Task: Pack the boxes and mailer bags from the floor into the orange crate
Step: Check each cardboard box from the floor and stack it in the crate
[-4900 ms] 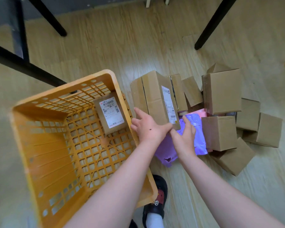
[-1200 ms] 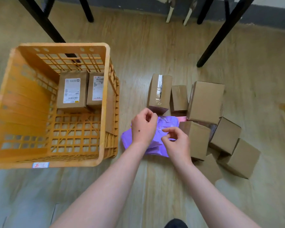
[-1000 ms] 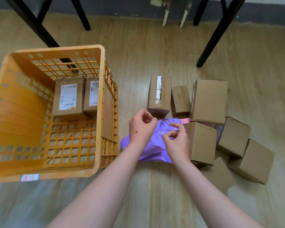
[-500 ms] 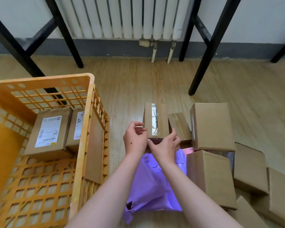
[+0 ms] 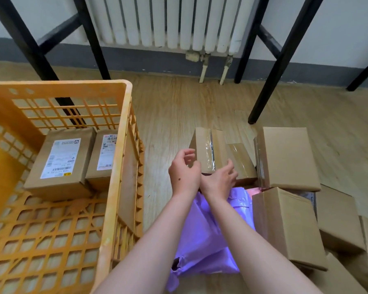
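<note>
The orange crate [image 5: 117,162] stands on the left with two labelled cardboard boxes [image 5: 61,164] at its far end. A taped cardboard box [image 5: 208,150] lies on the floor ahead of my hands. My left hand [image 5: 184,172] is open at its left near corner, fingers curled beside it. My right hand [image 5: 220,180] is open at its near edge, fingers spread toward the smaller taped box [image 5: 241,161]. Neither hand holds anything. A purple mailer bag [image 5: 202,236] lies under my forearms, with a pink one [image 5: 254,190] peeking out behind it.
Several plain cardboard boxes [image 5: 289,158] are heaped on the right, one tall box [image 5: 287,225] close to my right arm. Black table legs [image 5: 278,66] stand on the wooden floor behind. A white radiator [image 5: 170,20] hangs on the back wall.
My hands let go of the purple mailer bag and moved forward to the taped box. My view tilted up and closer, bringing the radiator and wall into sight.
</note>
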A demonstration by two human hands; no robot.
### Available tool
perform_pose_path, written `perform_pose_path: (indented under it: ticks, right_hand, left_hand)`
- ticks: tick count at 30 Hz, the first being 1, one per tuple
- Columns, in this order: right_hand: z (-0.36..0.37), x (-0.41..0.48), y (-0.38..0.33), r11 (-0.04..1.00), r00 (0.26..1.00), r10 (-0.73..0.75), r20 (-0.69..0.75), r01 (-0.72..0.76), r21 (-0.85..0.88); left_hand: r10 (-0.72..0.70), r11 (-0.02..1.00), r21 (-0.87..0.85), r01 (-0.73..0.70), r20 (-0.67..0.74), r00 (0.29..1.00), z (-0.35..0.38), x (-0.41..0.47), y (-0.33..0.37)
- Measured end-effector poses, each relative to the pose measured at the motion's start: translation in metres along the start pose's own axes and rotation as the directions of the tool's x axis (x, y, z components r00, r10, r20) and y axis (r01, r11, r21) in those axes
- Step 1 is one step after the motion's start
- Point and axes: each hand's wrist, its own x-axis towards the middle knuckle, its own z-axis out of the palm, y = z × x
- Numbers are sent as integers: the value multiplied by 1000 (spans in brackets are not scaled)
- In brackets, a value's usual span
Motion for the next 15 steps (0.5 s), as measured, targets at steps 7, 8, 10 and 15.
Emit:
perform_pose_path:
  ticks: [7, 8, 10, 15]
  right_hand:
    - [-14, -13, -12, 938, 997, 38, -60, -15, 347]
    - [-20, -18, -19, 921, 999, 19, -51, 2, 389]
    - [-32, -31, -34, 902, 997, -54, -50, 70, 426]
    - [-69, -61, -85, 844, 932, -334, -143, 363, 394]
  left_hand:
    - [158, 982, -116, -151, 57, 986, -18, -17, 21]
    - [196, 972, -145, -184, 71, 978, -20, -20, 27]
    - [247, 959, -167, -230, 90, 965, -26, -23, 44]
    - [333, 943, -51, -330, 72, 940, -52, -24, 107]
